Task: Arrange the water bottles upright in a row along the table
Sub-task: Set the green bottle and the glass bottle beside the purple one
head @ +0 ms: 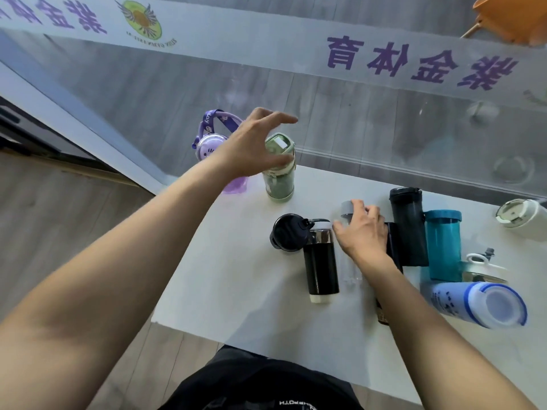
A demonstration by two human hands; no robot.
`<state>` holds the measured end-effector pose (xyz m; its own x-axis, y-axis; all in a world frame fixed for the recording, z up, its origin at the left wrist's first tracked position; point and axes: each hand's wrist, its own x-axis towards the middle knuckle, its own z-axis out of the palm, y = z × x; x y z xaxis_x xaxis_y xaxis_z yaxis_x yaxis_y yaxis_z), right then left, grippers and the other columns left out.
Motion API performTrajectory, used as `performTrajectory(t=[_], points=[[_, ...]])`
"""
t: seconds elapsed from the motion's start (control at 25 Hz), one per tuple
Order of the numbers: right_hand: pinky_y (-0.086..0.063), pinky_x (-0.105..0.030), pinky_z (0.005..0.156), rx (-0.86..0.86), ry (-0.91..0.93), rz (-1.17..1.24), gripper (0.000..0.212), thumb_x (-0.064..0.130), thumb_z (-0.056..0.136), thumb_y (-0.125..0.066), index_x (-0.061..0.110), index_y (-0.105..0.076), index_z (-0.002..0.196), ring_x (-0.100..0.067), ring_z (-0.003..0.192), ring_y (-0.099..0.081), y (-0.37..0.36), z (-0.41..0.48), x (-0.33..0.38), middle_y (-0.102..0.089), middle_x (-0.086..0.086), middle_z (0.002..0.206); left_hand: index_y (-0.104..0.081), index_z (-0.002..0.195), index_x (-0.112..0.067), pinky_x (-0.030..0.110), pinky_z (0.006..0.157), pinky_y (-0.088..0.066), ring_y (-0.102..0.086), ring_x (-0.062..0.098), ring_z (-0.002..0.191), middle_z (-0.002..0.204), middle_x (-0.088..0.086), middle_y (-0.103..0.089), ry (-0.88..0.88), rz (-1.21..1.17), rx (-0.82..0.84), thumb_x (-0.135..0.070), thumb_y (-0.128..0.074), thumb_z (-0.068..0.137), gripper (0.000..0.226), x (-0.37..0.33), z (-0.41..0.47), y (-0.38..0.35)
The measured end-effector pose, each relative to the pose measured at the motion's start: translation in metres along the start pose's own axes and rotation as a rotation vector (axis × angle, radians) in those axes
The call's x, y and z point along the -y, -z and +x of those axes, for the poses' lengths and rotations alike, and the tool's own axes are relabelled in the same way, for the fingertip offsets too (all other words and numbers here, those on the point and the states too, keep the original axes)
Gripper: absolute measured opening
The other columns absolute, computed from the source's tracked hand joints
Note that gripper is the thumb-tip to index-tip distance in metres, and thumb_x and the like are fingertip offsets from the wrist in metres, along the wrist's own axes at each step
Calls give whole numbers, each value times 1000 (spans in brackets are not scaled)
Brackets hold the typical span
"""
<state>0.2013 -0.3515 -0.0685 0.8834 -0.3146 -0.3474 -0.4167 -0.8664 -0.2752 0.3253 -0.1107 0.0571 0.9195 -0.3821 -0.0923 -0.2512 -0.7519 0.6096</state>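
White table [242, 279] holds most bottles lying flat under and beside the right hand [362, 232], which wraps the clear bottle [349, 261]. Left hand [251, 149] hovers spread open, green bottle [279, 170] upright just below its fingertips, purple bottle [211, 146] behind.

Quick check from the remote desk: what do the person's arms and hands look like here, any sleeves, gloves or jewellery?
Both forearms are bare up to the frame edge: no sleeves in view. The left hand and right hand wear no gloves, rings, watch or wristband. Below, dark clothing with small white lettering shows.
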Motion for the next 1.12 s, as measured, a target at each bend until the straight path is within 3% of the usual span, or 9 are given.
performTrajectory(t=[0.08, 0.2, 0.36, 0.64, 0.8, 0.96, 1.12], points=[[-38, -46, 103, 19, 8, -19, 57, 42, 89, -55, 20, -41, 140, -39, 122, -46, 3, 15, -2, -45, -18, 134, -49, 140, -37, 28, 93, -42, -51, 19, 113, 133, 3, -46, -19, 72, 119, -30, -80, 76, 72, -3, 3, -7], [-37, -45, 104, 50, -6, -16, 60, 40, 89, -55, 21, -38, 144, -38, 124, -46, 2, 28, -5, -44, -17, 136, -48, 138, -34, 27, 83, -38, -53, 25, 108, 129, 5, -47, -35, 140, 93, -21, -77, 79, 67, 0, 4, -19], [-38, -45, 104, 48, -12, -18, 61, 39, 89, -56, 21, -37, 144, -38, 121, -47, 0, 38, -10, -44, -18, 135, -48, 139, -33, 27, 82, -39, -54, 25, 110, 130, 4, -48, -61, 123, 18, -22, -75, 81, 65, 4, 5, -22], [-38, -44, 105, 155, -117, -90, 64, 46, 90, -56, 17, -35, 142, -40, 122, -50, -5, 60, -17, -51, -21, 131, -44, 141, -36, 28, 83, -39, -51, 23, 107, 132, 3, -47, -53, 152, 69, -21, -77, 81, 70, 3, 14, -20], [-40, -42, 102, 165, -101, -89, 60, 48, 89, -57, 16, -40, 136, -38, 120, -54, -18, 66, -17, -58, -18, 127, -42, 144, -39, 28, 89, -39, -49, 23, 120, 138, 0, -43, -39, 125, 22, -19, -76, 80, 75, 9, 9, -28], [-40, -41, 102, 97, -54, 98, 66, 45, 85, -65, 17, -42, 140, -36, 121, -54, -14, 68, -10, -58, -14, 129, -33, 151, -40, 44, 108, -39, -41, 35, 133, 152, 8, -31, -15, 127, -25, -22, -77, 79, 86, 11, 3, -37], [-48, -35, 97, -76, 25, 454, 71, 41, 75, -76, 24, -49, 139, -28, 114, -59, 25, 71, 6, -66, -6, 124, -36, 150, -33, 43, 109, -39, -42, 33, 132, 152, 7, -34, -14, 88, -159, -16, -75, 81, 81, 14, -12, -46]])
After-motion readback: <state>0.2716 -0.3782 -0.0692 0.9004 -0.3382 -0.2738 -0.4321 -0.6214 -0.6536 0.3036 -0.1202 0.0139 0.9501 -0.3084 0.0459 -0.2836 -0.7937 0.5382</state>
